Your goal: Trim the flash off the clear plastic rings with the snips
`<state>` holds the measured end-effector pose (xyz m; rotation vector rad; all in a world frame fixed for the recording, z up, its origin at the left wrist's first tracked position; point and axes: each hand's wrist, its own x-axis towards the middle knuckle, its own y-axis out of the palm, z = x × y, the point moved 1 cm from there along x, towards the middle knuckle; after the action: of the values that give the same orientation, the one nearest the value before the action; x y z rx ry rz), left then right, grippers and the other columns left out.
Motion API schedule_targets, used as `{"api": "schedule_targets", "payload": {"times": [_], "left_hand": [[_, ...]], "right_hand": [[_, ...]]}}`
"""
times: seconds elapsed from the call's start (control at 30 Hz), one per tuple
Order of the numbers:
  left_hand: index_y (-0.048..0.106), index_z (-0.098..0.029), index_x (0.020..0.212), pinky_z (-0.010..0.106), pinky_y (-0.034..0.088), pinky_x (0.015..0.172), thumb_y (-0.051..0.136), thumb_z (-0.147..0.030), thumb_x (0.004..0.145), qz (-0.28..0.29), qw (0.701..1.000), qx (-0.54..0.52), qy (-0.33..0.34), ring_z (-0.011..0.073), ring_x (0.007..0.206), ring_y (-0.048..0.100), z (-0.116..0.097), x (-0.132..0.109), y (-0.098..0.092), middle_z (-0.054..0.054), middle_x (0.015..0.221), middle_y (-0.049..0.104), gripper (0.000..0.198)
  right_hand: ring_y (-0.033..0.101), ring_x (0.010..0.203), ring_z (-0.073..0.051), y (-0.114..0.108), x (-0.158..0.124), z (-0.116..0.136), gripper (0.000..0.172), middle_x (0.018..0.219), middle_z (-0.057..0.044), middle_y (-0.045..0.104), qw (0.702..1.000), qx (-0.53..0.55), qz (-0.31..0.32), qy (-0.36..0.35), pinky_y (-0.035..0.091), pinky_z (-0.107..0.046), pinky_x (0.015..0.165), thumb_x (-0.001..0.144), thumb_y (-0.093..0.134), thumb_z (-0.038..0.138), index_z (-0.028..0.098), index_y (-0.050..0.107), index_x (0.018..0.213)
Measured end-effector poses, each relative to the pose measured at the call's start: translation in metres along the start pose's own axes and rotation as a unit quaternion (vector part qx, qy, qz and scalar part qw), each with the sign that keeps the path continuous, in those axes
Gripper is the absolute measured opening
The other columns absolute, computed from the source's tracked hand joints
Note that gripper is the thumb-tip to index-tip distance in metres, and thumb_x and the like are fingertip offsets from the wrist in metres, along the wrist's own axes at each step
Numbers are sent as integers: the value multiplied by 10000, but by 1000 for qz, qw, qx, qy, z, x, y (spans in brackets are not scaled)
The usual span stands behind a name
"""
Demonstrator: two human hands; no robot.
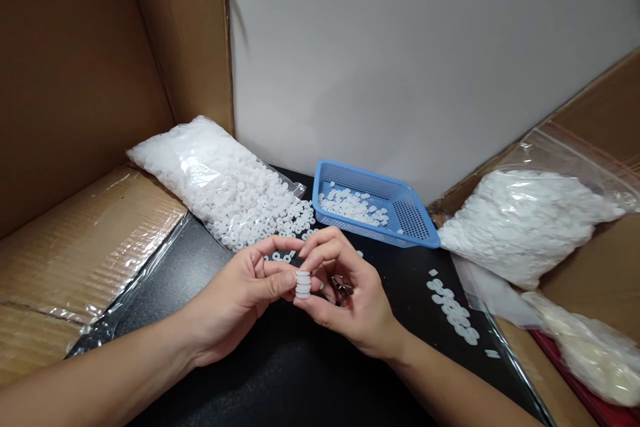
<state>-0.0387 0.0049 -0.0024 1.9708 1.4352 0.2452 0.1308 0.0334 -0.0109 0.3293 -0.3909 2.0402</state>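
Observation:
Above the black tabletop (280, 373), a short upright stack of white ridged plastic rings (303, 285) is held between my two hands. My left hand (250, 283) is closed, its thumb and fingers pinching the stack from the left. From the right, my right hand (353, 293) grips it too, thumb near the bottom and fingertips by the top. A small dark shiny metal piece (342, 287) shows in the curl of my right hand; its kind I cannot make out. Loose white rings (277, 257) lie just behind my left fingers.
A clear bag (205, 167) spills white rings at the back left. Small white pieces lie in a blue perforated basket (400, 237). Flat white discs (453, 310) are scattered at right, beside another full bag (520, 220) and a cream-coloured bag (595, 353). Cardboard (85, 80) walls the left.

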Motion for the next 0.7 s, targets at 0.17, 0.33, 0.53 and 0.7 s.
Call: {"api": "schedule_targets", "payload": {"times": [0.17, 0.33, 0.53, 0.7], "left_hand": [[698, -181, 1063, 254, 457, 780, 905, -256, 717, -3, 1000, 5, 4, 140, 721, 673, 0, -1, -1, -2, 712, 771, 410], [695, -184, 1072, 261, 486, 789, 907, -263, 717, 5, 1000, -2, 9, 152, 742, 695, -1, -1, 1, 15, 739, 779, 421], [665, -177, 1073, 181, 498, 620, 862, -408, 761, 39, 999, -3, -11, 98, 640, 660, -1, -2, -1, 68, 822, 795, 436], [652, -165, 1023, 140, 514, 546, 897, -403, 703, 60, 997, -14, -45, 71, 548, 674, -4, 5, 1, 59, 813, 798, 467]], "right_hand": [[424, 533, -54, 1, -1, 0, 212, 1054, -23, 543, 1000, -5, 5, -4, 385, -226, 426, 793, 766, 230, 263, 607, 930], [431, 542, -57, 0, -1, 1, 220, 1058, -15, 518, 1000, -6, 13, -8, 387, -229, 433, 799, 744, 209, 271, 596, 950], [430, 588, -60, -6, 1, 7, 292, 1029, -6, 463, 998, -28, 57, 7, 405, -226, 473, 766, 766, 142, 286, 647, 990], [419, 618, -73, -18, 9, 17, 247, 1001, -9, 439, 993, -4, 104, 47, 402, -224, 486, 756, 760, 162, 276, 697, 965]]}}
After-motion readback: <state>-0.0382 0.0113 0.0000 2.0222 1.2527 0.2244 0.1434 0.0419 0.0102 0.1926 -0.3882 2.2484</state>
